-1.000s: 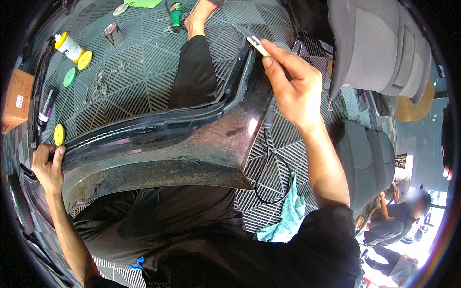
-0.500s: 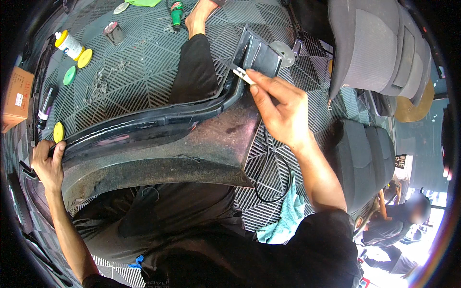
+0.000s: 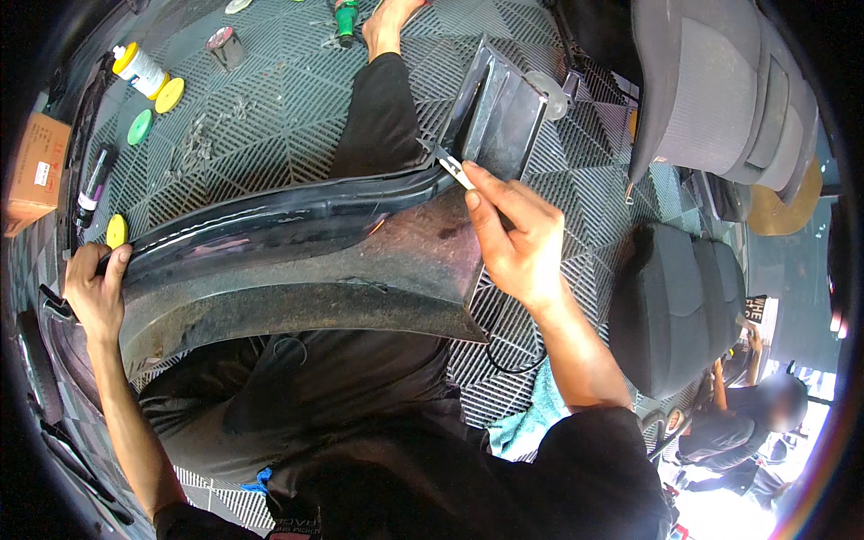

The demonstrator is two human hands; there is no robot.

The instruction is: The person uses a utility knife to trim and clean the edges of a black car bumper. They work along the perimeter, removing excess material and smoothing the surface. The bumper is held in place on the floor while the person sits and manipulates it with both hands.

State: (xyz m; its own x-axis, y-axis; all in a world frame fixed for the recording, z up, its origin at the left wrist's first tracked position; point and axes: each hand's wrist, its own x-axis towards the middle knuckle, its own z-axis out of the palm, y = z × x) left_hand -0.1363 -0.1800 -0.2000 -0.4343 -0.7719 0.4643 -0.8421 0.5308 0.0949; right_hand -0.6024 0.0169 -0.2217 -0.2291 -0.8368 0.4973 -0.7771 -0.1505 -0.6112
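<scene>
A long, curved dark car body panel (image 3: 297,255) lies across my lap, its upper edge glossy black and its near face dusty and scuffed. My left hand (image 3: 94,286) is closed on the panel's left end, thumb over the upper edge. Between the thumb and fingers of my right hand (image 3: 520,236) is a small white-handled knife (image 3: 455,171). Its dark pointed blade reaches up and left over the panel's upper edge, near the box-shaped right end; whether it touches cannot be made out.
Yellow-capped bottle (image 3: 139,70), polishing pads (image 3: 169,95), a tin (image 3: 225,49) and a marker-like black tube (image 3: 93,187) are on the tiled floor, beside a cardboard box (image 3: 38,171). Car seats (image 3: 670,306) stand right. A teal cloth (image 3: 531,418) lies near my right arm. Another person (image 3: 742,418) works far right.
My right hand has drawn slightly back toward me with the knife, whose blade now shows against the panel's upper edge. My left hand keeps its hold. The whole view has shifted a little.
</scene>
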